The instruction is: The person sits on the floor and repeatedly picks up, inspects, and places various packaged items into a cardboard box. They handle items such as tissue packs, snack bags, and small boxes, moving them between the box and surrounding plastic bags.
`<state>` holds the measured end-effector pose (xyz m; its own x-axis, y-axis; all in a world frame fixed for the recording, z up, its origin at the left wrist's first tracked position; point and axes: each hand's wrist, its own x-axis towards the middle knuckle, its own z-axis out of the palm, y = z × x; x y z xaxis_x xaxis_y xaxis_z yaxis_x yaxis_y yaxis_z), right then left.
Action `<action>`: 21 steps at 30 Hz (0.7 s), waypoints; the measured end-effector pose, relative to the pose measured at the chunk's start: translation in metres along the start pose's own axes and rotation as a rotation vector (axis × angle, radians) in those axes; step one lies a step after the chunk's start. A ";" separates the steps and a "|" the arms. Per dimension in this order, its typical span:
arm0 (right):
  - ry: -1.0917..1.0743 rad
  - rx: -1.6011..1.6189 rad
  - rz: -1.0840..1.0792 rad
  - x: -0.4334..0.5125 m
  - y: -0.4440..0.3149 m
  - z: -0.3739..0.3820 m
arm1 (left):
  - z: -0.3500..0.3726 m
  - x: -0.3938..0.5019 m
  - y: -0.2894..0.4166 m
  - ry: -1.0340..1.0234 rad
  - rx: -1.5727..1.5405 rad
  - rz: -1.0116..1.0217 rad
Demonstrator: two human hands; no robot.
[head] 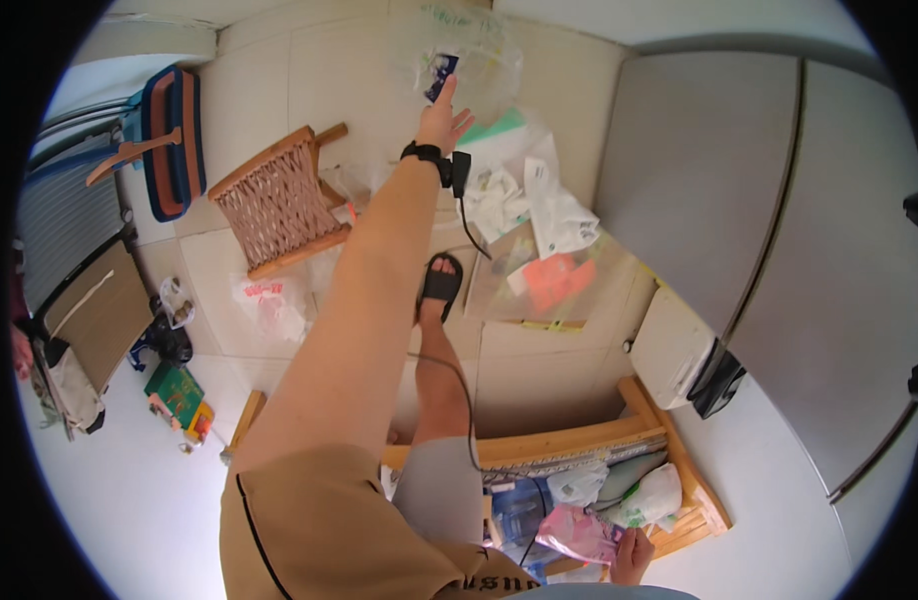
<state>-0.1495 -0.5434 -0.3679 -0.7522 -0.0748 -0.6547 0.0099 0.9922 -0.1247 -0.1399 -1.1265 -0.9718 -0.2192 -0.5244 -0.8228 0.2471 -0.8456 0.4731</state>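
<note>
My left hand (445, 120), with a black strap and a small black device at the wrist, reaches out over the floor. One outstretched digit overlaps a dark blue packet (442, 77); whether the hand grips it is unclear. Around and beyond the packet lies a clear plastic bag (496, 64) with green writing. Low at the right, my right hand (631, 556) pinches the edge of a pink plastic bag (579, 534), above the wooden bench that holds other bags. A black cable runs from the wrist device, and another stretch crosses my leg.
A wooden folding stool with woven seat (279, 202) stands left of my arm. White plastic bags (560, 214) and an orange-red item (556, 281) lie right of my sandaled foot (440, 289). A grey refrigerator (699, 165) is at right; a blue-and-brown folding basin (172, 142) is at left.
</note>
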 end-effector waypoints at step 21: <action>0.557 0.397 -0.882 -0.213 -0.142 -0.158 | 0.157 -0.765 0.290 -1.721 1.440 0.931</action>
<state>-0.0946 -0.6524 -0.0930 -0.7890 -0.5831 0.1936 -0.5381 0.5039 -0.6756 -0.0488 -0.9865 -0.1553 -0.9034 0.3994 0.1561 0.3322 0.4217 0.8437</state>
